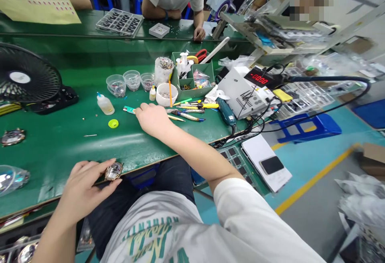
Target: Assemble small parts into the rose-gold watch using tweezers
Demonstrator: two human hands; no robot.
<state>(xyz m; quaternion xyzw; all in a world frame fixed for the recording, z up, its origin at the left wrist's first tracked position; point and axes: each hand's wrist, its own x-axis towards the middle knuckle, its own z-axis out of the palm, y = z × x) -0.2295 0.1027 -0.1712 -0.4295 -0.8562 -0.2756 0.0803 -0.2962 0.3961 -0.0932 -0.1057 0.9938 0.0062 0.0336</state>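
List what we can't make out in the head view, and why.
All head view:
- Right hand: grip unclear; its back hides the fingertips.
- Turquoise tool: far end hidden by that hand.
- Watch in the left hand: dial details too small.
- Leftmost clear cup: the bits inside are too small to identify.
- Fan: cut off by the left edge.

Watch case [113,171] shiny metal; tabletop [66,138] smooth, glossy; bottle [105,105] translucent plastic; shirt [204,233] matt cloth.
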